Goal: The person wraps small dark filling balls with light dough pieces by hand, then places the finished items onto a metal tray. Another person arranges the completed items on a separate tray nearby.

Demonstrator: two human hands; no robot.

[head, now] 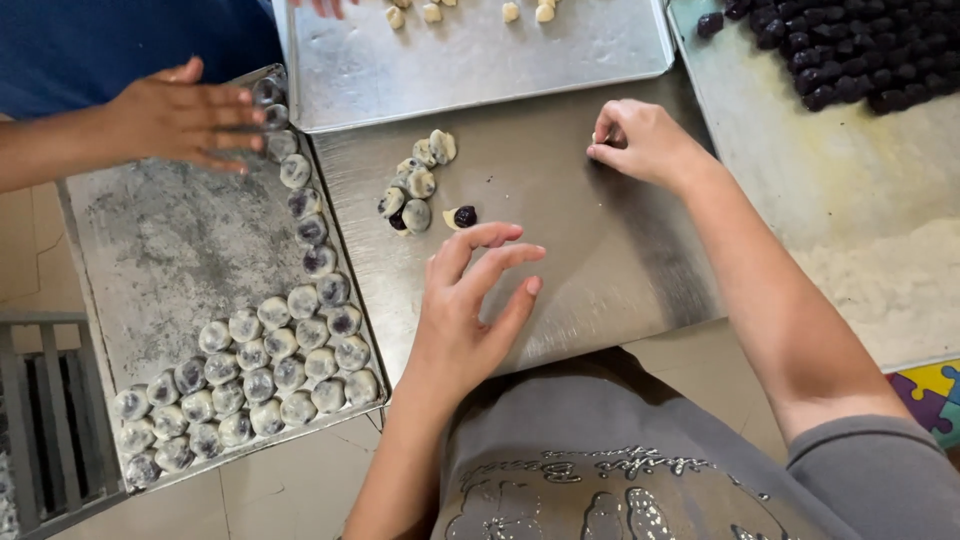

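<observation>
From the head camera, the person's left hand (470, 300) is hovering open over the steel table (590, 250), fingers spread and curved, holding nothing. Its fingertips are sitting just beside a small cluster of dough balls (415, 185) lying on the table; one piece (463, 216) at the cluster's edge is showing a dark filling. The right hand (640, 140) is resting farther back on the table, well apart from the cluster, with its fingers curled in; whether it is pinching anything I cannot tell.

To the left, a floured tray (160, 250) is carrying many wrapped balls (260, 370) packed along its near and right sides. Another person's hand (180, 120) is reaching flat over that tray's far end. A second tray (470, 60) is lying beyond the cluster with a few pale dough bits. At the far right, dark filling balls (850, 50) are lying above a patch of flour (890, 280).
</observation>
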